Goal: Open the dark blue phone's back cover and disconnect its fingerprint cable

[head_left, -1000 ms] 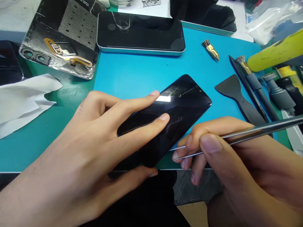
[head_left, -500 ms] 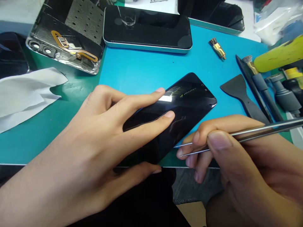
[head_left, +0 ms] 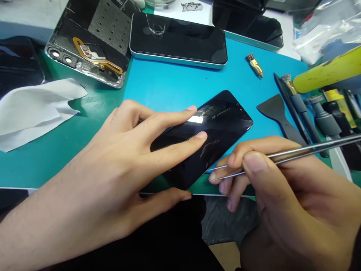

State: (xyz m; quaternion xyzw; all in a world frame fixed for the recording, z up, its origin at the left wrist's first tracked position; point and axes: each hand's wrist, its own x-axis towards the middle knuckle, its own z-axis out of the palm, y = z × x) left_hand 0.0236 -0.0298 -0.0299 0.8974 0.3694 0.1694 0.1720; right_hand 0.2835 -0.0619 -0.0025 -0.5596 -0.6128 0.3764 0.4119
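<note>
Here, left hand (head_left: 118, 162) flat on phone (head_left: 214, 131), right hand (head_left: 276, 192) pinching tweezers (head_left: 296, 152)

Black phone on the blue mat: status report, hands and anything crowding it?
Left hand flat on black phone, pinning it. Right hand pinching tweezers, tips at phone's near edge. Black spudger beside it, not touching.

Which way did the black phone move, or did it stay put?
No, it stayed. The black phone keeps the same gap to the black scraper beside it; only the view shifted. Right hand holds tweezers.
</note>
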